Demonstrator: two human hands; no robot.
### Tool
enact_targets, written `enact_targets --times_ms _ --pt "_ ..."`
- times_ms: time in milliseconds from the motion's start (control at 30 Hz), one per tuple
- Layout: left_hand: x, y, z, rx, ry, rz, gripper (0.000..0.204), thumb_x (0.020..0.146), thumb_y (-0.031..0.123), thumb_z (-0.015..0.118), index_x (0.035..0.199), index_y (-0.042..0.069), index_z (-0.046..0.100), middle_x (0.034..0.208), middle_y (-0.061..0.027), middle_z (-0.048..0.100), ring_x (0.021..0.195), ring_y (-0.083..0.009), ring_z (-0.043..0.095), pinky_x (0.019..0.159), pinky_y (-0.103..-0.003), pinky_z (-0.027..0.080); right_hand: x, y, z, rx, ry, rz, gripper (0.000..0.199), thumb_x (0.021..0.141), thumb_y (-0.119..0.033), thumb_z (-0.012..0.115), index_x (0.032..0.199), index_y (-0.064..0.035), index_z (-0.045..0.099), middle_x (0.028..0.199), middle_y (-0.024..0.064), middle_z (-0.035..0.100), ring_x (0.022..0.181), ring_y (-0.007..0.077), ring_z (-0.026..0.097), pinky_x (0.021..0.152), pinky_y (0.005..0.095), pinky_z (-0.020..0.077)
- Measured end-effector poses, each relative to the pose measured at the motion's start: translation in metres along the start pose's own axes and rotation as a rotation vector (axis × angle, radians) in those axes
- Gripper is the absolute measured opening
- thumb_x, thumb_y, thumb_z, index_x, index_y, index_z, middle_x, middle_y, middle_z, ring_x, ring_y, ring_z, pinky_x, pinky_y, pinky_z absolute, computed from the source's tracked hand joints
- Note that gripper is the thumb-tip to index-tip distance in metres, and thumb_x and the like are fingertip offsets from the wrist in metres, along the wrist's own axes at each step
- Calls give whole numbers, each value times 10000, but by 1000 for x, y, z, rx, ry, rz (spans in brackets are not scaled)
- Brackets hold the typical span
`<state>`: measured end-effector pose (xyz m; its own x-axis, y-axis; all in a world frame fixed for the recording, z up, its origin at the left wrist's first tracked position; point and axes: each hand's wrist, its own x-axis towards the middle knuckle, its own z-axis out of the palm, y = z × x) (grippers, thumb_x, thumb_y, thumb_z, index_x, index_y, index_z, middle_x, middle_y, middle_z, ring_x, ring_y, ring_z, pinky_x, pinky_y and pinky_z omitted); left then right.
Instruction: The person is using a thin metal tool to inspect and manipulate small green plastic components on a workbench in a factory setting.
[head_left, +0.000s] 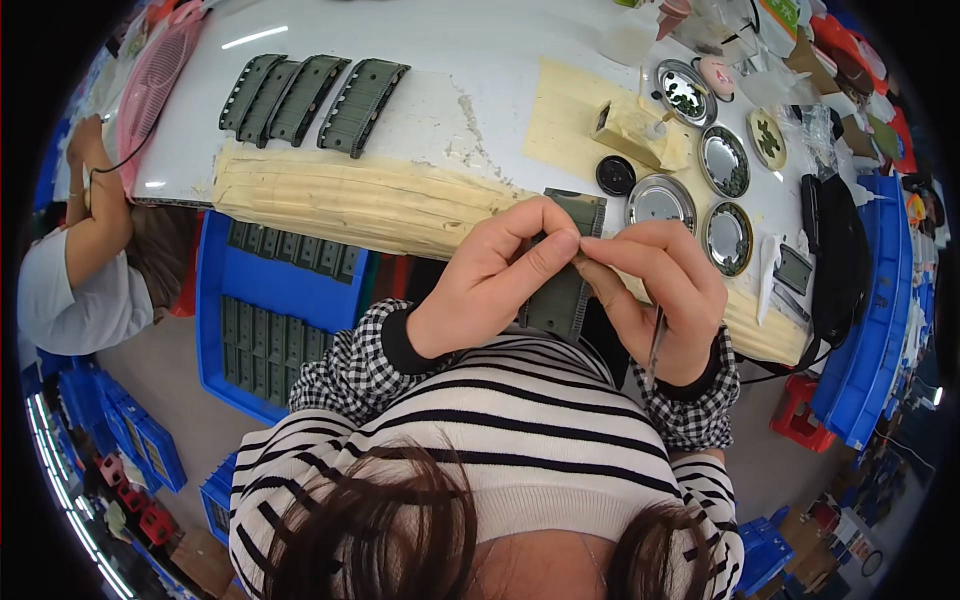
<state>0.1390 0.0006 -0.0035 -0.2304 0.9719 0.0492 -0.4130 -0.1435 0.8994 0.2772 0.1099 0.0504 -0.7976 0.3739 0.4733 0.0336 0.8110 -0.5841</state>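
A dark green ribbed plastic panel (556, 303) lies at the table's front edge, just under my fingers and partly hidden by them. My left hand (500, 278) is closed in a pinch, thumb against forefinger, above this panel. Its fingertips meet those of my right hand (662, 285), which is pinching too. Whatever small thing sits between the fingertips is too small to make out. Thin metal tweezers (656, 345) are tucked in my right hand, pointing back toward my wrist. Several similar curved green panels (362, 108) rest at the far left of the table.
Round metal dishes (726, 160) with small dark green pieces stand at the right, near a black round lid (615, 175) and a yellowish box (640, 135). Yellow padding (350, 200) covers the table edge. A blue crate (280, 275) below holds more panels. Another person (90, 270) sits at left.
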Motion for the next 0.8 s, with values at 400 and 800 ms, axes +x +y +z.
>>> enact_targets --times_ms 400,800 --pt "-4 3 0 95 -21 -68 173 985 103 527 1141 28 522 918 3 549 840 -35 491 714 -195 432 4 7 -15 -318 -99 -278 258 656 -40 709 909 -4 669 826 73 595 583 173 569 495 281 425" --pt "-4 3 7 309 47 114 856 868 -33 591 1542 106 82 1076 -120 631 954 -133 590 838 -255 473 6 27 -13 -221 -3 -121 288 644 3 716 922 -34 654 826 72 593 642 227 606 542 316 486"
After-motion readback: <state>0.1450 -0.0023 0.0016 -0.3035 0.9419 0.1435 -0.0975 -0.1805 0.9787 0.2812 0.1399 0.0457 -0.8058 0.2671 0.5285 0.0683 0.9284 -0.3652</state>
